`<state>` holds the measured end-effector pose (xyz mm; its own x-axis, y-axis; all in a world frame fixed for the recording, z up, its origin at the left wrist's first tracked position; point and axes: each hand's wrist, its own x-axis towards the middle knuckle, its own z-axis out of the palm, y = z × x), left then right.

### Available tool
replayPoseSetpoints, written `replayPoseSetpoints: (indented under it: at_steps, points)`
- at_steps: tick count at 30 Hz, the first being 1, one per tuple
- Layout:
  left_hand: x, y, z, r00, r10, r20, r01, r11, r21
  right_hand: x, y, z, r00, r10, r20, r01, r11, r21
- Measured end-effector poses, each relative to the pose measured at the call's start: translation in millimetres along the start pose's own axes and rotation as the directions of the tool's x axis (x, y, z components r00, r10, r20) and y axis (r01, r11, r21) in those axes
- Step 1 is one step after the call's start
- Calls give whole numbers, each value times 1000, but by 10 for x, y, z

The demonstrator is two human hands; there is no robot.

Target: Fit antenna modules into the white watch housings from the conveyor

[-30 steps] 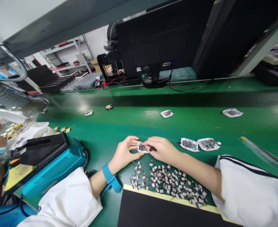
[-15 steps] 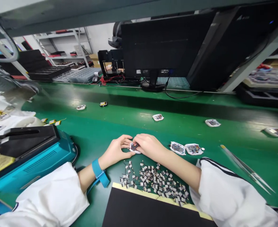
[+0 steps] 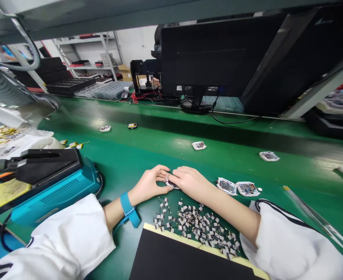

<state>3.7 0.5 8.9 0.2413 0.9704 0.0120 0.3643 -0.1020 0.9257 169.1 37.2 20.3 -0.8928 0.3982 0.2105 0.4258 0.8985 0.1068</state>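
A small white electronics casing [image 3: 173,185] with dark parts inside lies on the green mat between my hands. My left hand [image 3: 150,184] grips its left side between the thumb and fingers. From the right, my right hand [image 3: 190,182] curls over the casing with its fingers pressed on it, hiding much of the inside. Just below lies a heap of small grey-and-black parts with short wires [image 3: 199,225]. To the right of my right hand sit two white casings, one [image 3: 226,186] beside the other [image 3: 247,189], both with circuit boards showing.
Tweezers [image 3: 314,216] lie at the right. A teal machine [image 3: 60,194] with a yellow sponge [image 3: 9,194] stands at the left. More casings [image 3: 199,145] are spread along the bench behind. A black sheet [image 3: 185,256] lies in front, and a monitor [image 3: 218,54] stands at the back.
The view has shifted slightly, moving the scene rightward. My right fingers now lie flatter over the casing; the dark piece seen under them before is covered.
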Motion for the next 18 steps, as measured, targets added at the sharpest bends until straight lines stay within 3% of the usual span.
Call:
replayPoseSetpoints:
  at_steps: [4,6,10,14,16,18]
  points:
    - [3,-9,10,999,33,-12,-33,999,20,-20,68,6,1000,17,-17,-16,998,59]
    - [87,-44,-20,997,62,-46,-60,997,47,-42,211,26,990,139,-11,-135,978,158]
    - [521,-177,-195,971,129,-200,-102,985,140,-134,649,94,873,486,-36,-472,861,190]
    - [900,-244,-346,954,193,-228,-137,961,242,-199,975,213,809,586,-40,-580,808,106]
    - [862,-206,-345,948,256,-187,-202,942,268,-194,1041,284,807,590,-14,-587,805,85]
    - [655,-131,-304,941,328,-90,-292,916,276,-173,1063,345,811,585,11,-584,808,80]
